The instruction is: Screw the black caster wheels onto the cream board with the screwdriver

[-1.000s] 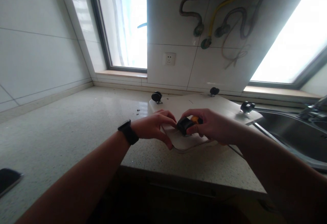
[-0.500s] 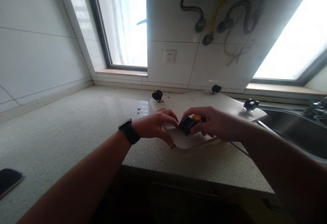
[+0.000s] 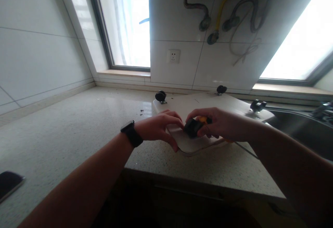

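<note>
A white board (image 3: 187,144) with rounded corners lies on the counter, with a black caster wheel (image 3: 160,96) at its far left corner. Two more, a back caster (image 3: 221,90) and a right caster (image 3: 257,106), stand on other corners. My left hand (image 3: 166,127) grips the near left edge, thumb at the rim and fingers on top. In my right hand (image 3: 212,124) is a black near caster (image 3: 193,128) at the near corner. An orange-and-black piece (image 3: 204,119), perhaps a tool handle, also sits within these fingers; most of it is hidden.
Small screws (image 3: 141,112) lie on the speckled counter (image 3: 104,124) left of the board. A steel sink (image 3: 293,131) adjoins it on the right. A dark phone-like object (image 3: 9,184) rests at far left. A socket (image 3: 173,56) and hoses (image 3: 221,9) are on the wall.
Both hands keep their grip. The near caster and my right hand appear shifted very slightly right, along with a small shift of the whole view.
</note>
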Available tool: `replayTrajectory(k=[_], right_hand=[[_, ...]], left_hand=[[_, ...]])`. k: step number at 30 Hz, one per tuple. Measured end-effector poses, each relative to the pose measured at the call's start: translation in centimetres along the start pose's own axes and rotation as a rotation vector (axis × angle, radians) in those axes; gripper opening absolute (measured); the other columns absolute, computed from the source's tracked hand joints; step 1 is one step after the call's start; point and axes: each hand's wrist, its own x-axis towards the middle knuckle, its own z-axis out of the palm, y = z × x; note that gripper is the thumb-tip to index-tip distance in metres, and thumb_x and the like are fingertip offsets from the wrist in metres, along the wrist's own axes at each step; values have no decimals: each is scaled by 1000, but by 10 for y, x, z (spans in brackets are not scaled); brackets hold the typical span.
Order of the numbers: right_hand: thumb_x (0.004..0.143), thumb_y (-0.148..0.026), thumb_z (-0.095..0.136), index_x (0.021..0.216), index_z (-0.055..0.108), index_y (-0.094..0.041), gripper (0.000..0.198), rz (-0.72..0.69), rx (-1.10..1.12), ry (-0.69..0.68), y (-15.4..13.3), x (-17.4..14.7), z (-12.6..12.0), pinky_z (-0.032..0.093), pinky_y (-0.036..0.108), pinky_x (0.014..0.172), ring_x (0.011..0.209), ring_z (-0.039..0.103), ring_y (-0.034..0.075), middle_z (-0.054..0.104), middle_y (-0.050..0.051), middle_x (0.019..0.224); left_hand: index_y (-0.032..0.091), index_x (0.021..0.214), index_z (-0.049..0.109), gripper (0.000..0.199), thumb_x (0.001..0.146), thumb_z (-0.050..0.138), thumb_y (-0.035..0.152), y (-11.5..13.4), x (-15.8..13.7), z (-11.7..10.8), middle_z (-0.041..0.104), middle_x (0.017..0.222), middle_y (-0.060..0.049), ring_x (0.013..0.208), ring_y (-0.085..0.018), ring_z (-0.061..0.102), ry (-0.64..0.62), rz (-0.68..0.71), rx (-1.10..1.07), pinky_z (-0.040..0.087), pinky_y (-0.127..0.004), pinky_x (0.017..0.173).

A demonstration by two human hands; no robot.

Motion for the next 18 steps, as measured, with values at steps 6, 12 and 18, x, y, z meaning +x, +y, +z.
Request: replayTrajectory(k=[6,12,18], right_hand=[[85,-43,73,127,63,-29,46,5,-28,-10,-5,-3,0,42,23,50,60,54,11,62,-1,79],[86,-61,70,127,61,-26,55,56,-104,54,-7,-5,2,44,26,50,61,58,14,65,2,81],[82,-68,69,104,64,-21,52,23,-233,304,-6,-6,13,46,30,60,74,63,18,71,6,88]], left_hand=[[22,120,69,77,55,99,49,-2,-1,3,64,116,-7,107,-26,58,54,-80,-35,46,-42,96],[20,116,70,72,56,99,48,2,1,7,64,113,-7,105,-26,59,72,-87,-37,47,-41,94],[21,122,67,73,60,98,42,5,3,8,64,118,-9,112,-29,59,59,-96,-17,46,-46,100]])
